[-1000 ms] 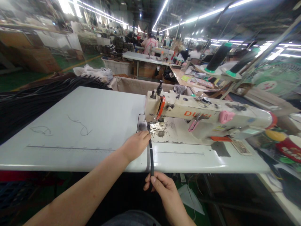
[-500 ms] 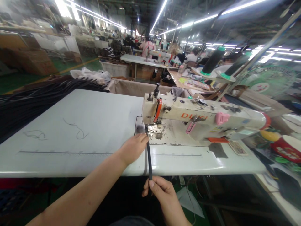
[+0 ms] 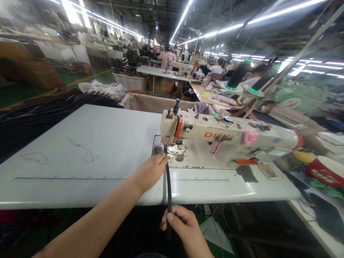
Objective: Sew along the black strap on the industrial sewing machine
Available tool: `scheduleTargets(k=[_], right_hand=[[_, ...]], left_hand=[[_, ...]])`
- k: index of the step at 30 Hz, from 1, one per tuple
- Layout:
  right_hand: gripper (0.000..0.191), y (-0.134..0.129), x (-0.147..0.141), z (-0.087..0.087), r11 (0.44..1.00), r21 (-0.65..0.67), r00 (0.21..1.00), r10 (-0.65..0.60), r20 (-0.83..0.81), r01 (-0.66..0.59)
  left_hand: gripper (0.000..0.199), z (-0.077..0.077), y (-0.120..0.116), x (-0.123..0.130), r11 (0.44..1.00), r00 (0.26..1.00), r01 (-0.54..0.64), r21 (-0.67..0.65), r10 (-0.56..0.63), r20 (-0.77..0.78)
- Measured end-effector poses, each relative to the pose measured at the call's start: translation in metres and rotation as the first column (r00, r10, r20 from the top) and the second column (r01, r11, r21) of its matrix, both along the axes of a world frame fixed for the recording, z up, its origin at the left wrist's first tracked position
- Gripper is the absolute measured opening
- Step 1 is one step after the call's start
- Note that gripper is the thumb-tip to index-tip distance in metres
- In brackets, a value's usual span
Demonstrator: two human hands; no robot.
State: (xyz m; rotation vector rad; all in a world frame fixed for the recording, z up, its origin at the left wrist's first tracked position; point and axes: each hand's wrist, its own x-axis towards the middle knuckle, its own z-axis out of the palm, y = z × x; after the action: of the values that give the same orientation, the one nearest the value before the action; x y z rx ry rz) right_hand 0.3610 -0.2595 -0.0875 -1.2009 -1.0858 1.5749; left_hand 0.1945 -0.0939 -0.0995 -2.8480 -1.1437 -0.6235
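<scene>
A narrow black strip (image 3: 168, 186) runs from the needle area of a white sewing machine (image 3: 199, 132) down over the table's front edge. My left hand (image 3: 153, 170) lies at the strip's upper end, just before the presser foot, its fingers together and pressing on the strip. Below the table edge, my right hand (image 3: 181, 222) pinches the same strip between thumb and fingers. The strip's far end at the needle is hidden by the left fingers and the machine head.
Loose threads (image 3: 87, 154) lie on the white tabletop (image 3: 115, 132). A pile of black strips (image 3: 53, 114) is at the left. Behind stand a fabric-lined bin (image 3: 150, 102) and black thread cones (image 3: 239, 75). A person in pink (image 3: 166, 57) sits farther back.
The whole view has shifted slightly, with the table a little lower in the picture. Both hands keep their hold on the strip, in nearly the same places.
</scene>
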Motion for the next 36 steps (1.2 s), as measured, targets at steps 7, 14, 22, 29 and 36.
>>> scheduleTargets(k=[7,14,22,29,36], right_hand=[[0.042,0.000,0.001,-0.025,0.995,0.103,0.995,-0.003,0.102,-0.008],[0.040,0.007,-0.004,-0.015,0.996,0.079,0.995,-0.056,0.084,0.049],[0.044,0.004,-0.007,0.005,0.998,-0.015,0.996,-0.063,0.057,0.064],[0.044,0.002,-0.005,0.005,0.997,-0.024,0.995,-0.067,0.068,0.069],[0.042,0.001,-0.004,0.006,0.997,-0.024,0.995,-0.077,0.066,0.078]], left_hand=[[0.025,0.003,-0.002,-0.002,0.999,0.999,0.025,0.026,-0.024,-0.020],[0.022,0.005,-0.002,-0.001,1.000,0.999,0.018,-0.004,-0.018,-0.030],[0.023,0.006,-0.002,-0.002,0.999,1.000,0.028,-0.024,-0.028,-0.013],[0.023,0.007,-0.002,-0.002,1.000,1.000,0.012,-0.024,-0.012,-0.021],[0.023,0.003,-0.001,-0.003,0.999,0.998,0.040,-0.031,-0.042,-0.036]])
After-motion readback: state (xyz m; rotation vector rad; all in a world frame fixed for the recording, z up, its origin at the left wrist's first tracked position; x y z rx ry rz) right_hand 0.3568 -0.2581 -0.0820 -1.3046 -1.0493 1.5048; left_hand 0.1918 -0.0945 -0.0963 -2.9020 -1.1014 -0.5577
